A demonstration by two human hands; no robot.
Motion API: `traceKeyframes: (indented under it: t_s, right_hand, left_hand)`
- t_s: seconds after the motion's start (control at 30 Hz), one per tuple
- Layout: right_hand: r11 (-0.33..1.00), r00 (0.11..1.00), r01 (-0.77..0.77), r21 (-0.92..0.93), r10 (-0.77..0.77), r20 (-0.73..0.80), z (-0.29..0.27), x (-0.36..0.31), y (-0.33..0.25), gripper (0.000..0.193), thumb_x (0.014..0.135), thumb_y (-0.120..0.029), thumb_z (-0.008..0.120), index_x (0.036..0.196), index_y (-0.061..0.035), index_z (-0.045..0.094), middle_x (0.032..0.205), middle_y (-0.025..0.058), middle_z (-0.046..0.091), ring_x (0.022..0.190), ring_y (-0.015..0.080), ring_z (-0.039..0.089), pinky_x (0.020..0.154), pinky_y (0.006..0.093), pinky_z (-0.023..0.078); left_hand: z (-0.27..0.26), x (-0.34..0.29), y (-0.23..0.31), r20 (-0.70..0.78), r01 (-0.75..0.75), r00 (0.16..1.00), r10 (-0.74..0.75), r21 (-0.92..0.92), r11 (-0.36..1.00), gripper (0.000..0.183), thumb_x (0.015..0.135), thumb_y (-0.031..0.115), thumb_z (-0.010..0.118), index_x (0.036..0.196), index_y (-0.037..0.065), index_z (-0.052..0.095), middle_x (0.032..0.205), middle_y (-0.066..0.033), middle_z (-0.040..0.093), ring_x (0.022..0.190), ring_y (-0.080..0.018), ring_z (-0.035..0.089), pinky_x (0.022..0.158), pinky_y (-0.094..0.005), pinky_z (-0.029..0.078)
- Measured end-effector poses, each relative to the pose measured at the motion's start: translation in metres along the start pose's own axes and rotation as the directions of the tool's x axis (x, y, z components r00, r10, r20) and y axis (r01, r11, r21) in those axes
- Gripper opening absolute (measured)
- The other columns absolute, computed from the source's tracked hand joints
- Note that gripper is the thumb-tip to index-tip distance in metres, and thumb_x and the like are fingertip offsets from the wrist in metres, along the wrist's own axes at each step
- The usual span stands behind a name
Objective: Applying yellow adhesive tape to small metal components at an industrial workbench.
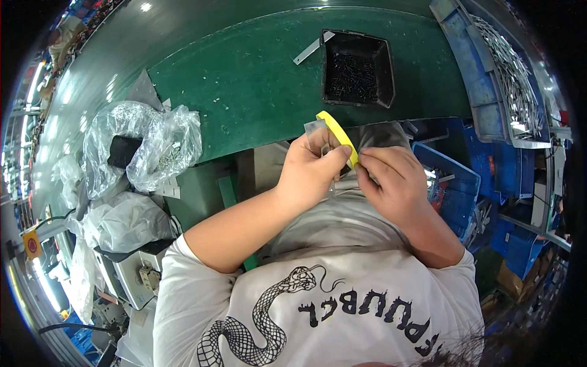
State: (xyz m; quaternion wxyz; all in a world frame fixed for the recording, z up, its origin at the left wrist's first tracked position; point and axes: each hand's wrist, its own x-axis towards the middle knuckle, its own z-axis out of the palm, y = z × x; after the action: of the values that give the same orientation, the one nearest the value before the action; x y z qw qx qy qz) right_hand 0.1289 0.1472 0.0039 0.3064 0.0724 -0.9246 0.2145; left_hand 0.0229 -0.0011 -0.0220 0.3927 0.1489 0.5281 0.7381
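Note:
A bright yellow tape roll [338,130], seen nearly edge-on, is held up over my lap, just off the near edge of the bench. My left hand [310,168] is closed round it from the left, the thumb pressing on its near end. A small clear film piece [315,127] stands out beside the roll, above my left fingers. From the right, my right hand [396,183] pinches at the roll's near end, thumb and fingertips close together. What lies between those fingertips is hidden.
Beyond my hands, a black bin [386,73] of small dark screws sits on the green bench [257,79], a flat metal strip [309,51] leaning at it. Clear plastic bags [177,140] lie left. Blue crates [489,104] with metal parts stand right; another blue crate [461,177] is lower.

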Motion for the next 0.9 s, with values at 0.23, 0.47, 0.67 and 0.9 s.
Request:
traceKeyframes:
  t_s: [0.23, 0.47, 0.67, 0.9]
  right_hand:
    - [0.960, 0.976, 0.186, -0.210, -0.155, 0.154, -0.023, 0.010, -0.004, 0.022, 0.069, -0.009, 0.074, 0.088, -0.0038, 0.065, 0.092, 0.0079, 0.064, 0.073, 0.0233, 0.061, 0.064, 0.0377, 0.047]
    - [0.904, 0.942, 0.330, -0.270, -0.300, 0.149, -0.009, 0.006, -0.002, 0.010, 0.066, -0.019, 0.059, 0.071, -0.0111, 0.055, 0.066, -0.0004, 0.042, 0.055, 0.0134, 0.046, 0.053, 0.0311, 0.034]
    - [0.836, 0.913, 0.408, -0.368, -0.368, 0.176, -0.014, 0.010, -0.006, 0.012, 0.069, -0.019, 0.058, 0.074, -0.0084, 0.055, 0.066, 0.0000, 0.041, 0.058, 0.0144, 0.045, 0.054, 0.0305, 0.032]
    - [0.847, 0.908, 0.413, -0.334, -0.352, 0.227, -0.024, 0.015, -0.005, 0.012, 0.073, -0.021, 0.057, 0.071, -0.0109, 0.052, 0.066, 0.0002, 0.046, 0.060, 0.0148, 0.047, 0.057, 0.0305, 0.034]
  left_hand:
    - [0.013, 0.001, 0.015, -0.003, -0.075, 0.997, 0.078, 0.202, 0.976, 0.010, 0.090, 0.011, 0.061, 0.084, 0.003, 0.060, 0.068, 0.0013, 0.056, 0.056, -0.0063, 0.049, 0.051, -0.0249, 0.038]
    - [0.002, -0.010, -0.005, -0.149, 0.004, 0.988, 0.023, 0.175, 0.985, 0.008, 0.087, 0.005, 0.058, 0.087, -0.003, 0.061, 0.066, -0.0018, 0.058, 0.052, -0.0087, 0.050, 0.048, -0.0254, 0.039]
    - [0.017, -0.013, 0.005, -0.162, -0.065, 0.983, 0.085, 0.127, 0.990, 0.011, 0.089, -0.002, 0.056, 0.079, 0.001, 0.057, 0.065, -0.0018, 0.058, 0.050, -0.0079, 0.050, 0.047, -0.0237, 0.039]
    - [0.016, -0.010, 0.006, -0.113, -0.099, 0.986, 0.123, 0.202, 0.974, 0.013, 0.089, -0.001, 0.059, 0.078, 0.004, 0.057, 0.065, 0.0006, 0.057, 0.050, -0.0057, 0.049, 0.047, -0.0226, 0.038]
